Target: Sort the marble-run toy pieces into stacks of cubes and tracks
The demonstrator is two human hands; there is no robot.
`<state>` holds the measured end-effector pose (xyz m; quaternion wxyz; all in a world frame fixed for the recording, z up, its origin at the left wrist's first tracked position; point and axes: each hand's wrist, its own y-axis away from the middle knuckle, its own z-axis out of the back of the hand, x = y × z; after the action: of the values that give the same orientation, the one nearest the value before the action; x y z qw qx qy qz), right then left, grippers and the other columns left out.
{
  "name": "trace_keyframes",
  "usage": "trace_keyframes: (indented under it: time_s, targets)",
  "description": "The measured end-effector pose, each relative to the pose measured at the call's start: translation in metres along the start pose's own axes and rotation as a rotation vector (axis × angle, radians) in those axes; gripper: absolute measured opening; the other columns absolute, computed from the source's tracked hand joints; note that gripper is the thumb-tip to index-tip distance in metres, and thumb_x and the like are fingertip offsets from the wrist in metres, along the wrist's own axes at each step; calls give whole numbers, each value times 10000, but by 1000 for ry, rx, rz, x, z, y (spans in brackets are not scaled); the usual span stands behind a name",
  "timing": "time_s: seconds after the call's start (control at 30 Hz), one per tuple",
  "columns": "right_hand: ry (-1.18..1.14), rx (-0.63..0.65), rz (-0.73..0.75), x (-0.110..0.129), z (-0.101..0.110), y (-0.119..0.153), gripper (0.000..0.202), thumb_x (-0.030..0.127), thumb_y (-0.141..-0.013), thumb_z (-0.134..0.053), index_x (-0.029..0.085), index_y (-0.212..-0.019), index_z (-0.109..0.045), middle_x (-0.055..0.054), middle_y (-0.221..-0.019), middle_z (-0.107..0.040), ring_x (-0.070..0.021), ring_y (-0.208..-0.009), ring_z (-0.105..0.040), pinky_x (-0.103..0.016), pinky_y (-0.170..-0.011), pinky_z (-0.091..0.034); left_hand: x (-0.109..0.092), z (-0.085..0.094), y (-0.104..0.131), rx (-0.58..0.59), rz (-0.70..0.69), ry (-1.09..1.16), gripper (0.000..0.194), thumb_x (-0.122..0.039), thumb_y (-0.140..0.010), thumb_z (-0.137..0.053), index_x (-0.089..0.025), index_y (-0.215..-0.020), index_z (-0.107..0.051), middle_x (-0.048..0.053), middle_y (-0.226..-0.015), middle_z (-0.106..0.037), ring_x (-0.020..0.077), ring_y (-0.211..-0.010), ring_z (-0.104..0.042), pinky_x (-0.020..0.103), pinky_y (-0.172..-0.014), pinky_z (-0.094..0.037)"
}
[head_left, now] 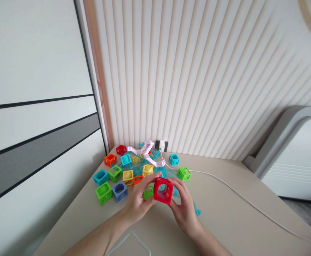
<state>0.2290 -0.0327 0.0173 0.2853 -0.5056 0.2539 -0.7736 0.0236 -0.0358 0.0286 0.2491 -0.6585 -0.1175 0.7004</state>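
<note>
Between my two hands is a red hollow cube block [157,192] with a round opening, raised above the table. My left hand [139,199] grips its left side with fingers and thumb. On the right side, my right hand [183,204] holds it the same way. Just behind my left fingers a green cube block [148,192] is partly hidden. Close by on the left lie a blue-violet cube block [119,191], a green cube block [103,192] and a yellow cube block [128,177]. An orange block [137,180] shows partly behind my left hand.
Several more colored cubes and translucent teal pieces [136,169] spread toward the wall. A pale pink forked stand [146,151] rises among them. A white charger [162,145] is plugged in, its cable [224,185] crossing the table [219,217] rightward. A white cabinet [38,160] borders the left.
</note>
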Motion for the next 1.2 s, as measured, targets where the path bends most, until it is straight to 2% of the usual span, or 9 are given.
trace_keyframes:
  time_s: [0.13, 0.27, 0.4, 0.5, 0.6, 0.7, 0.93, 1.2]
  targets:
    - [17, -31, 12, 1, -1, -1, 437, 351, -929, -703, 290, -1347, -594, -122, -1233, -660, -290, -1123, -680, -412, -925, -599, 0, -2, 2, 10, 32, 41, 552, -433, -911, -707, -279, -1422, -566, 131, -1500, -561, 309, -1325, -580, 422, -1110, -481]
    - [16, -47, 41, 2, -1, -1, 445, 347, -930, -706, 301, -1357, -588, -112, -1224, -656, -272, -1111, -679, -399, -928, -594, 0, -3, 0, 30, 40, 98, 534, -436, -917, -701, -268, -1407, -575, 139, -1489, -570, 301, -1307, -598, 420, -1119, -476]
    - [-3, -53, 19, 3, 0, -1, 455, 444, -919, -705, 294, -1339, -616, -113, -1208, -663, -273, -1085, -684, -394, -910, -596, 3, -3, 1, 21, 66, 146, 548, -474, -881, -736, -263, -1368, -600, 138, -1427, -620, 302, -1262, -627, 413, -1074, -516]
    - [-71, -61, -33, 5, -1, -4, 478, 542, -899, -684, 281, -1297, -648, -116, -1204, -680, -285, -1094, -682, -399, -911, -592, 4, -3, 2, 0, 117, 126, 570, -489, -852, -762, -244, -1346, -616, 140, -1361, -658, 292, -1164, -675, 379, -994, -560]
    - [-170, -47, -102, 6, -3, -8, 485, 598, -892, -657, 277, -1255, -681, -109, -1197, -697, -289, -1106, -674, -400, -926, -581, 2, -4, 0, -35, 197, 120, 572, -533, -838, -756, -216, -1301, -643, 145, -1274, -696, 264, -1015, -713, 329, -845, -602]
    - [-237, -35, -163, 5, -4, -10, 488, 624, -887, -651, 275, -1224, -708, -88, -1117, -718, -266, -1027, -683, -376, -886, -583, -3, -5, -3, -61, 299, 132, 597, -573, -798, -773, -191, -1243, -661, 149, -1187, -718, 249, -922, -708, 304, -719, -606]
    - [-277, 1, -271, 7, -2, -11, 418, 546, -907, -686, 245, -1194, -720, -72, -1050, -720, -237, -944, -667, -366, -872, -567, -4, -5, -7, -71, 357, 182, 547, -537, -801, -781, -178, -1202, -682, 131, -1141, -724, 216, -873, -689, 307, -746, -581]
    - [-268, 2, -215, 13, 0, -11, 342, 469, -931, -683, 264, -1205, -692, -72, -1166, -709, -247, -1099, -664, -348, -932, -564, -3, -2, -4, -47, 275, 58, 521, -524, -822, -767, -182, -1205, -681, 134, -1128, -744, 234, -887, -714, 326, -774, -580]
